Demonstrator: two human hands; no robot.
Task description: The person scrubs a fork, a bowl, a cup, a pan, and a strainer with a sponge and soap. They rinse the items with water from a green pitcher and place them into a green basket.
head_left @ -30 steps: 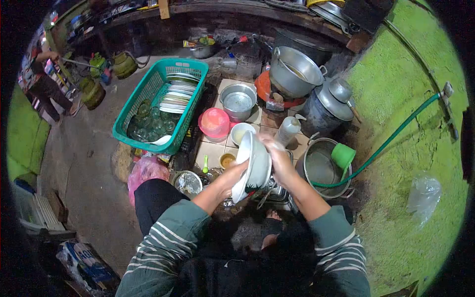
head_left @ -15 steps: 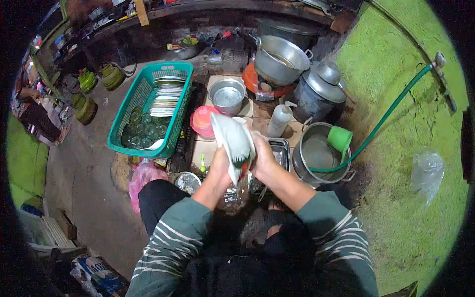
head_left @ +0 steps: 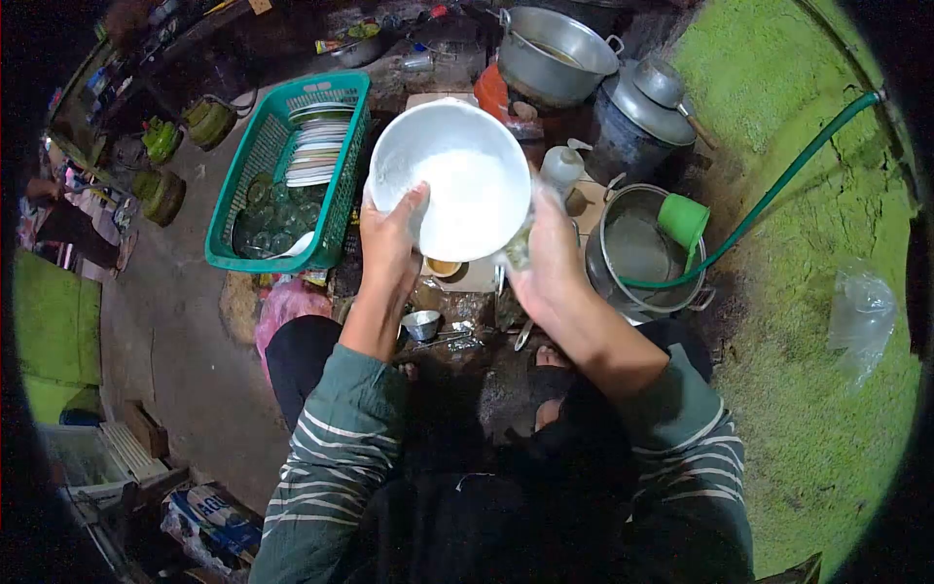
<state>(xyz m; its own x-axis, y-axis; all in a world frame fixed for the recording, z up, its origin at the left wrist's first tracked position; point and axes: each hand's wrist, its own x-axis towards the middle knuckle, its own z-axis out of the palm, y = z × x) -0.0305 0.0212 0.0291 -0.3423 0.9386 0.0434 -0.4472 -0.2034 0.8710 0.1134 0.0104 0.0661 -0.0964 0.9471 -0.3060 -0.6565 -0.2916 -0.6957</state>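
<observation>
A white bowl (head_left: 452, 180) is held up in front of me, its inside facing me. My left hand (head_left: 391, 229) grips its left rim, the thumb resting inside and the other fingers hidden behind. Against the right side of the bowl, my right hand (head_left: 550, 248) is smeared by motion. A greenish-yellow, soft-looking thing (head_left: 519, 250) shows under its palm, too blurred to name. Below the bowl lie a small metal cup (head_left: 421, 324) and a yellowish dish (head_left: 444, 268), partly covered.
A teal basket (head_left: 222, 255) with plates and glasses stands left. Right of me is a metal pot (head_left: 632, 248) with a green dipper (head_left: 683, 222) and a green hose (head_left: 769, 216). Behind are a white bottle (head_left: 561, 167), a large pot (head_left: 550, 73) and a lidded pot (head_left: 647, 127).
The bowl has turned from edge-on to show its inside, and has risen. My right hand has shifted right, along the bowl's side. The view has tilted slightly down.
</observation>
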